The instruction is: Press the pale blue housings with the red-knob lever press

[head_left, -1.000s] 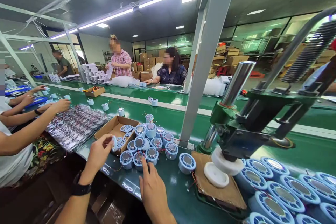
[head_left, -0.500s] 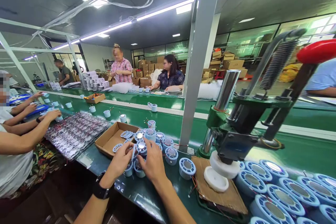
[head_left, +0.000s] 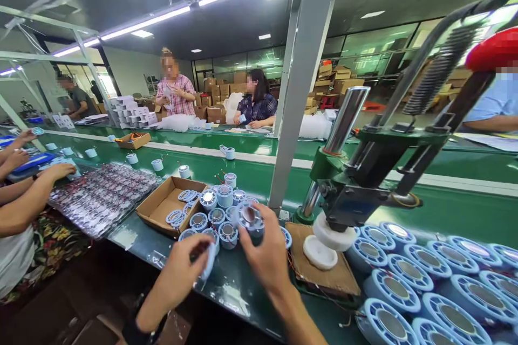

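Observation:
My right hand point(head_left: 265, 248) grips a round light-blue plastic housing point(head_left: 247, 216) with a silvery disc in its middle, raised over the bench in front of me. My left hand point(head_left: 180, 269) pinches a thin light-blue ring point(head_left: 209, 261), seen nearly edge-on and a bit blurred, near the bench's front edge. Several similar housings point(head_left: 217, 218) stand beyond both hands. To their left, a cardboard box point(head_left: 156, 206) holds loose blue rings point(head_left: 175, 218).
A green hand press point(head_left: 356, 202) with a red knob and white pads point(head_left: 319, 252) stands right of my hands. Many ring-topped housings point(head_left: 392, 284) crowd the bench beside it. A grey post point(head_left: 289, 118) rises ahead. Left are wrapped parts point(head_left: 107, 194) and a co-worker's hand point(head_left: 60, 171).
My hands, together at one housing before, have moved apart. The right hand has carried a housing right and nearer; the left has drawn back toward me with a ring. The view has shifted right.

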The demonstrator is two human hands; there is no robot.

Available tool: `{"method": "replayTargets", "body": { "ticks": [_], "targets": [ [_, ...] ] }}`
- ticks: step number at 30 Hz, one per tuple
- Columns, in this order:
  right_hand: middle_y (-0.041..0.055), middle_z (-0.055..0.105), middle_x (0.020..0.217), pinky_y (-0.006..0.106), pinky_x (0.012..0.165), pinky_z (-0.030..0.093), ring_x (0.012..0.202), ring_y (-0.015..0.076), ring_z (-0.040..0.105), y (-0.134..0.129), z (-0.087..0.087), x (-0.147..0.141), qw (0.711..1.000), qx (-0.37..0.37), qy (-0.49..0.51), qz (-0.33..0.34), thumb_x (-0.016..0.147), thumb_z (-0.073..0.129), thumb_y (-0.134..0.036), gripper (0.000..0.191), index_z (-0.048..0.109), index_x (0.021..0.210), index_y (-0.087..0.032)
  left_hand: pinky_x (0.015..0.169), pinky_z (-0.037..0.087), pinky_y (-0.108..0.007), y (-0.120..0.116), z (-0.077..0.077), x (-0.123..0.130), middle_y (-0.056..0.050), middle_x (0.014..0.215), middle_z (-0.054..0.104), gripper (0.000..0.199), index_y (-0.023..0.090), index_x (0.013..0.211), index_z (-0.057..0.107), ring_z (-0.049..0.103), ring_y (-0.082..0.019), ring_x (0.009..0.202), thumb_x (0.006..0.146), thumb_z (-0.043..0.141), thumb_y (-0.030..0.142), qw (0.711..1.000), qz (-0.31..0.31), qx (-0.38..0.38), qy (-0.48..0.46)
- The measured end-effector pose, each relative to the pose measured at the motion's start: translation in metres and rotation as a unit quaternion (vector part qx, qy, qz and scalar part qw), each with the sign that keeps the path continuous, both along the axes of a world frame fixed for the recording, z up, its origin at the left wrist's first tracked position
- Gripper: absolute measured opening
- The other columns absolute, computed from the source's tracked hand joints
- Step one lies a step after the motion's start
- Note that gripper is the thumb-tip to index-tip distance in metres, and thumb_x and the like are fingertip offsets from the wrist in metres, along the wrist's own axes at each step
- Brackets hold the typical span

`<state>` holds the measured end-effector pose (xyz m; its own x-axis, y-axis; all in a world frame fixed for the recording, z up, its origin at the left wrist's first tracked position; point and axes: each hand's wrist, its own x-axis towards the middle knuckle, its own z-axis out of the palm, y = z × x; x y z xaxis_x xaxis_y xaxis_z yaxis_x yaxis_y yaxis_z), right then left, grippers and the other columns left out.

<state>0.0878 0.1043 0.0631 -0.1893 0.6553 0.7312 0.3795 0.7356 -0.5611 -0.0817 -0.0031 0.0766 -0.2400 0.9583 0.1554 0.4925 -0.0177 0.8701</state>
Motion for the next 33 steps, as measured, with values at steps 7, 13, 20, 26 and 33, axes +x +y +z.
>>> {"method": "replayTargets", "body": {
  "ticks": [7,13,20,26,33],
  "targets": [
    [0.0088,0.065,0.121,0.029,0.094,0.057,0.110,0.0208,0.067,-0.051,-0.064,0.122,0.991,0.017,-0.127,0.028,0.087,0.058,-0.023,0.046,0.048,0.132,-0.019,0.096,0.050,-0.040,0.023,-0.057,0.069,-0.009,0.110,0.068,0.029,0.019,0.109,0.070,0.061,-0.025,0.105,0.089,0.051,0.009,0.970,-0.128,-0.045,0.200],
    [0.0109,0.063,0.124,0.032,0.096,0.057,0.115,0.0228,0.065,-0.063,-0.102,0.137,0.992,-0.015,-0.121,0.027,0.086,0.056,-0.017,0.050,0.045,0.135,-0.020,0.110,0.044,-0.051,0.017,-0.071,0.065,-0.010,0.135,0.060,0.044,0.024,0.132,0.060,0.052,-0.029,0.126,0.088,0.061,0.018,0.972,-0.135,-0.025,0.190],
    [0.0089,0.061,0.129,0.028,0.101,0.054,0.121,0.0195,0.062,-0.062,-0.097,0.128,0.993,-0.039,-0.102,0.041,0.085,0.057,-0.015,0.051,0.046,0.135,-0.020,0.113,0.040,-0.059,0.009,-0.079,0.064,-0.010,0.145,0.053,0.081,0.028,0.152,0.038,0.045,-0.033,0.133,0.078,0.066,0.012,0.957,-0.134,-0.035,0.256],
    [0.0090,0.065,0.124,0.028,0.098,0.056,0.115,0.0192,0.066,-0.065,-0.098,0.126,0.997,-0.027,-0.075,0.023,0.086,0.056,-0.016,0.046,0.050,0.131,-0.018,0.111,0.042,-0.057,0.018,-0.076,0.057,-0.007,0.145,0.055,0.071,0.032,0.146,0.046,0.046,-0.032,0.132,0.080,0.068,0.017,0.951,-0.164,-0.020,0.263],
    [0.0096,0.066,0.127,0.027,0.097,0.057,0.114,0.0194,0.067,-0.069,-0.097,0.108,0.995,-0.058,-0.082,-0.016,0.086,0.055,-0.014,0.050,0.049,0.135,-0.015,0.100,0.051,-0.044,0.016,-0.078,0.080,-0.011,0.123,0.066,0.044,0.023,0.141,0.050,0.060,-0.026,0.114,0.097,0.053,0.030,0.971,-0.078,0.088,0.209]
  ]
}}
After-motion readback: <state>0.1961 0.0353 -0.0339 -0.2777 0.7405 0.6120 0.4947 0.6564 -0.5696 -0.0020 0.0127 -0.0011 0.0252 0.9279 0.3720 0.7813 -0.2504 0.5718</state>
